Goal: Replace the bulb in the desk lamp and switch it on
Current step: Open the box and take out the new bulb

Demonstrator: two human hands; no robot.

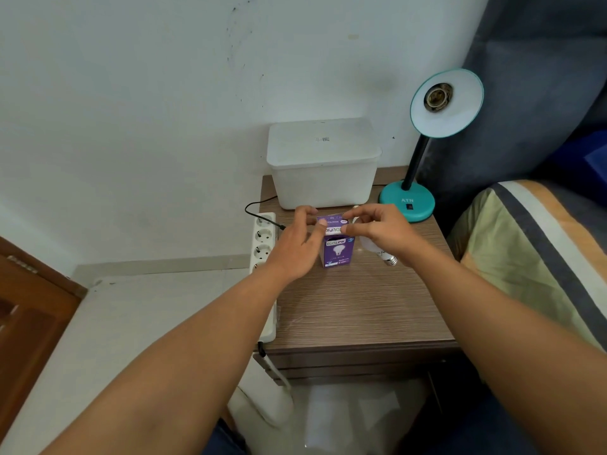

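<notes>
We have our left hand [297, 244] and right hand [381, 233] both at the top of the purple bulb box [338, 252], which stands upright near the middle of the wooden bedside table [345, 310]; each hand pinches the raised top flap between thumb and fingertips, the left from the left side, the right from the right, and the other fingers curl loosely above the flap. Just right of the box, partly under our right hand, a white bulb [377, 252] lies on its side on the table with its metal screw base toward us. Behind it stands the teal desk lamp [409, 201], its shade tilted up toward us and its socket [438, 96] bare. A white lidded bin [323, 165] sits against the wall at the back of the table, and a white power strip [262, 244] runs along the table's left edge
</notes>
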